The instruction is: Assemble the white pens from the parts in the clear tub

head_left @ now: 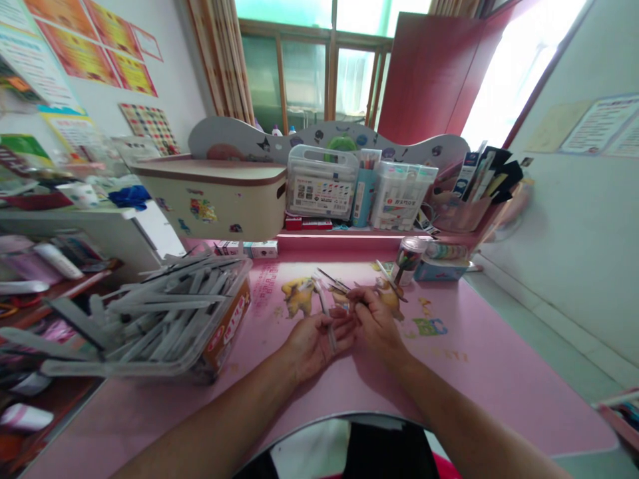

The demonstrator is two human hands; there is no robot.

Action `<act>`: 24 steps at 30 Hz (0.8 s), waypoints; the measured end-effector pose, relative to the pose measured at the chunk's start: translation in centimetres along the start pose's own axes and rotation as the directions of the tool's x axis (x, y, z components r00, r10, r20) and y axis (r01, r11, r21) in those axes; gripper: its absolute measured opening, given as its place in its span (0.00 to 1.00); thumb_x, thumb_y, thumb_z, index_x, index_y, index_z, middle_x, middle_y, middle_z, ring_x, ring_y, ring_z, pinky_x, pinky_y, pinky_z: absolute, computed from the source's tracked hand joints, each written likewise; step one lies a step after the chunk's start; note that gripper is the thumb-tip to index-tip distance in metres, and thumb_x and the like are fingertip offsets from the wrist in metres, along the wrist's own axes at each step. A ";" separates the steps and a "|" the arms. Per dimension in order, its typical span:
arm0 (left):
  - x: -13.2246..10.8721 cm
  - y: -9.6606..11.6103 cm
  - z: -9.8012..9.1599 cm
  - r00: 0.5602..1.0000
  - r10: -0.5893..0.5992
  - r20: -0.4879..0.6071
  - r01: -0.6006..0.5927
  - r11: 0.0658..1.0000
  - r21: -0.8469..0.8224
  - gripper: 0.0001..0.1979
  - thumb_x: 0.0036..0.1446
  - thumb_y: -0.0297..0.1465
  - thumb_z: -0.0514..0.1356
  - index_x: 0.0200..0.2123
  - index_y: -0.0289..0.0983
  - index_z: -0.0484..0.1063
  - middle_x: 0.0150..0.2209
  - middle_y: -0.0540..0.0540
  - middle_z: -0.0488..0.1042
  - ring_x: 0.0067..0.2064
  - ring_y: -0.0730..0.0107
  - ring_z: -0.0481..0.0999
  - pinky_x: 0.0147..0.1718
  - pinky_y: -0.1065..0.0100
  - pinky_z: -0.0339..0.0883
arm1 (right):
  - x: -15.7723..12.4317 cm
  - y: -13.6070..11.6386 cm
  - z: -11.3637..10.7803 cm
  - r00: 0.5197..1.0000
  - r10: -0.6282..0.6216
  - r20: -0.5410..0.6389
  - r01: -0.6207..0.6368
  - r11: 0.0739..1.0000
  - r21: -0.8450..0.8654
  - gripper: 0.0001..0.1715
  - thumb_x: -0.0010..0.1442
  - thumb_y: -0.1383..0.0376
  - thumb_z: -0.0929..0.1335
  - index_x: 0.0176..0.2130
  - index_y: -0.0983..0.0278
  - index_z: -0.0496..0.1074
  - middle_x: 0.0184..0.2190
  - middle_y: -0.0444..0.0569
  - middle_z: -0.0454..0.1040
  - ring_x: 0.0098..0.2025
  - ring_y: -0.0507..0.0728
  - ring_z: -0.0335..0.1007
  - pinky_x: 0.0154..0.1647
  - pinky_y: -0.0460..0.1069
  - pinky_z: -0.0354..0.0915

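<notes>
Over the middle of the pink desk [499,372], my left hand [317,342] is palm up with a slim whitish stick [324,306] lying across its fingers, held near the thumb. My right hand [374,319] touches or nearly touches the left fingertips and pinches a thin dark pointed tool [333,279] that points up and left. Beyond the right hand, another thin pen-like item [389,279] lies slanted on the desk. Close to it stands a clear jar [409,256] with dark sticks inside.
A plastic bin [124,368] piled with translucent strips stands at the left. Along the back shelf are a cream lidded box [214,199], a clear marker case [322,189], a second case [402,196] and a pink pen holder [459,209]. A blue box [442,269] sits at the back right.
</notes>
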State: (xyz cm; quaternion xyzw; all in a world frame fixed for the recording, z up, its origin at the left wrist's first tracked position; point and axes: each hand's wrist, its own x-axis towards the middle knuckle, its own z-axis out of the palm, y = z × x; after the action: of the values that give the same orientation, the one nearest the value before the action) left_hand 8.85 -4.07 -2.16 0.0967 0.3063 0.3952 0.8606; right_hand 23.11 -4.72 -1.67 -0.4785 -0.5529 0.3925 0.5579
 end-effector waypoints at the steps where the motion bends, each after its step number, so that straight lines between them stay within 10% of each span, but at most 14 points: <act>1: 0.0 -0.4 0.1 0.999 -0.031 0.031 0.032 0.999 -0.004 0.13 0.50 0.18 0.52 0.38 0.29 0.71 0.37 0.35 0.79 0.39 0.58 0.81 0.39 0.59 0.75 | -0.2 -0.1 0.1 0.999 -0.021 0.026 0.022 0.998 -0.059 0.08 0.59 0.64 0.63 0.39 0.61 0.70 0.33 0.46 0.71 0.34 0.54 0.67 0.36 0.48 0.63; 8: 0.1 -0.9 0.5 0.999 -0.043 0.022 0.044 0.998 -0.037 0.10 0.48 0.17 0.51 0.31 0.30 0.70 0.26 0.41 0.76 0.30 0.63 0.78 0.38 0.59 0.76 | -0.9 -0.6 0.6 0.948 -0.140 0.287 0.205 0.956 -0.211 0.11 0.65 0.63 0.61 0.41 0.61 0.71 0.39 0.49 0.71 0.44 0.58 0.66 0.49 0.53 0.60; 16: -0.3 -0.6 0.6 0.999 -0.030 -0.026 0.029 0.999 -0.028 0.12 0.54 0.16 0.51 0.41 0.26 0.69 0.37 0.34 0.78 0.38 0.61 0.81 0.37 0.65 0.76 | -0.6 -0.1 -0.2 0.959 0.054 0.279 -0.136 0.949 0.285 0.26 0.62 0.42 0.63 0.43 0.60 0.70 0.41 0.52 0.74 0.42 0.59 0.71 0.44 0.53 0.67; 24: -0.4 -1.1 0.5 1.000 0.030 0.007 -0.030 0.999 0.036 0.07 0.59 0.18 0.54 0.38 0.30 0.70 0.32 0.41 0.76 0.31 0.70 0.79 0.34 0.70 0.75 | -0.2 -1.5 0.0 0.970 0.037 0.241 -0.162 0.837 0.523 0.24 0.58 0.43 0.67 0.39 0.60 0.71 0.42 0.52 0.74 0.47 0.61 0.73 0.55 0.58 0.64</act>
State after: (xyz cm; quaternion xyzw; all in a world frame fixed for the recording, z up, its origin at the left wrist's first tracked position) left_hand 9.63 -5.06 -2.03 0.1179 0.3092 0.4023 0.8536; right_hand 22.99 -5.30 -0.25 -0.2842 -0.4530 0.6112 0.5834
